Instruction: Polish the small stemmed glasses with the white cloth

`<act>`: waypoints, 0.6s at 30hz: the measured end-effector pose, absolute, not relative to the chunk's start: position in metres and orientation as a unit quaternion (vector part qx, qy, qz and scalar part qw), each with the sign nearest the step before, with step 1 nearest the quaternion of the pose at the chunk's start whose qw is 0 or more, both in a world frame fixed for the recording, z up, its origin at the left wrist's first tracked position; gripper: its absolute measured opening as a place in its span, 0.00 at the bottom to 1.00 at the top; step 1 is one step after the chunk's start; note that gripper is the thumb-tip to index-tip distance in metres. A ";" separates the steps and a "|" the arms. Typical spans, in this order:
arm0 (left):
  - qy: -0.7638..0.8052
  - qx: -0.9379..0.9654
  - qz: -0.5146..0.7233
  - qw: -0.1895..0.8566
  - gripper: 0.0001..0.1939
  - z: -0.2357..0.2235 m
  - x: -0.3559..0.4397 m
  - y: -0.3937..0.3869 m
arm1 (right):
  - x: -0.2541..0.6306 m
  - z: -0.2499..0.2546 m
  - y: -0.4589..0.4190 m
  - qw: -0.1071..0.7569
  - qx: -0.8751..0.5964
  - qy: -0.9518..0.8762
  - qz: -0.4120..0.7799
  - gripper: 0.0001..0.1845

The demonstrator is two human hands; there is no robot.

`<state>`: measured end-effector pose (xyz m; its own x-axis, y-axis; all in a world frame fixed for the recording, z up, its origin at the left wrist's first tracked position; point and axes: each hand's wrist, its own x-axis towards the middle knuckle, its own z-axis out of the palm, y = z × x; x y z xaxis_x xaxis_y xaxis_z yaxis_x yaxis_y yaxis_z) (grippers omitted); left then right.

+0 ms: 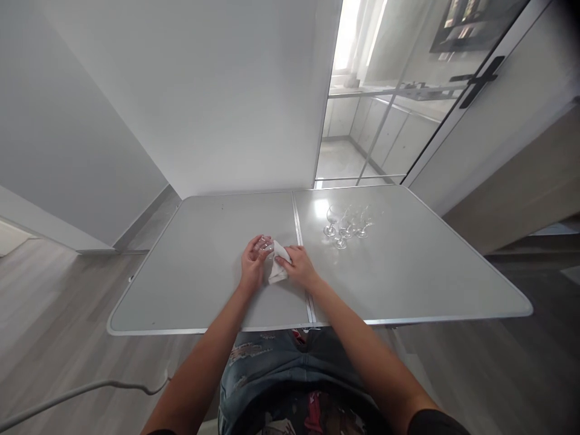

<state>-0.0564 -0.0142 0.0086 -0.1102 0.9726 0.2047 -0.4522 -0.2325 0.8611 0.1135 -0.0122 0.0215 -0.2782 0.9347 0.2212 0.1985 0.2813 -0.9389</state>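
My left hand (254,261) is closed around a clear wine glass (264,244), held tilted above the left half of the folding table. A white cloth (278,269), possibly a paper tissue, is pinched in my right hand (296,263) and pressed against the glass. Part of the glass is hidden by my fingers and the cloth. To the right, several clear stemmed glasses (341,243) stand upright in a close group, apart from both hands.
The grey folding table (190,272) has a metal-edged seam down its middle and rounded corners. Behind it rises a white wall (226,121). At the back right is a glass door with a black handle (483,81). A pale hose or cable (99,384) runs at lower left.
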 end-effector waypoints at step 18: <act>0.294 0.389 0.686 0.540 0.29 0.013 -0.061 -0.013 | 0.108 0.021 -0.010 0.415 -0.422 -0.660 0.464 0.18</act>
